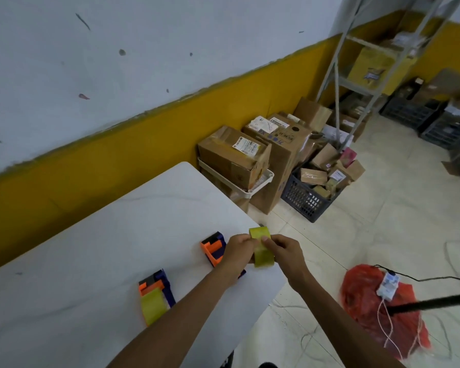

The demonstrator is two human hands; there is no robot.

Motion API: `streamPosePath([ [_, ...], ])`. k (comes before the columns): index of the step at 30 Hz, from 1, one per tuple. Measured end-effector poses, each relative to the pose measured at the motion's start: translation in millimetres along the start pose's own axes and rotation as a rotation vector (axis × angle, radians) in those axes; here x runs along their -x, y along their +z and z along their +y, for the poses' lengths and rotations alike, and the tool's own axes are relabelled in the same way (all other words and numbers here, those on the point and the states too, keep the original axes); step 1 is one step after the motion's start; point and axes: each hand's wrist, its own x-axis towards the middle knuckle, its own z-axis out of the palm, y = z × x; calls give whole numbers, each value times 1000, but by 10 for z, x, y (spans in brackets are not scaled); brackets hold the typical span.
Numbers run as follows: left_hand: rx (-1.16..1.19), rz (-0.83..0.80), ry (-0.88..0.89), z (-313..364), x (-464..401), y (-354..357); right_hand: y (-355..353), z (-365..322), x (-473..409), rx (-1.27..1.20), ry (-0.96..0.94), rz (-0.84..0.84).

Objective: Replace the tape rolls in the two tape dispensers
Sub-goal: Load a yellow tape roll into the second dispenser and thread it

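Observation:
Both hands hold a yellow-green tape roll [260,248] above the right corner of the white table [117,235]. My left hand [238,251] grips its left side and my right hand [282,251] pinches its right side, thumb on the roll's face. Just left of the hands an orange and dark-blue tape dispenser [213,248] lies on the table with no roll visible in it; my left hand hides part of it. A second orange and blue dispenser [156,293] lies nearer me, with a yellow-green roll [153,306] seated in it.
The table's right edge runs diagonally under my forearms. On the floor to the right lie a red mesh bag [369,301], a white charger [388,285] with cables and a black rod [436,304]. Cardboard boxes [234,158], a dark crate [306,197] and a metal shelf [356,83] stand behind.

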Motion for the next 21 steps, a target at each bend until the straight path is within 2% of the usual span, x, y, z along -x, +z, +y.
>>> streamPosePath([
  [4,59,54,-53,1,-200,-67,64,7,-275,-10,12,-89],
  [11,129,229,-146,32,-349,-156,232,38,-702,-26,-29,-340],
  [15,184,306,-204,71,-403,-125,260,28,-889,1,34,-438],
  [18,225,375,-213,48,-369,-90,306,33,-1001,21,79,-496],
  [21,164,447,-166,-19,-266,-103,347,24,-1032,1,120,-549],
])
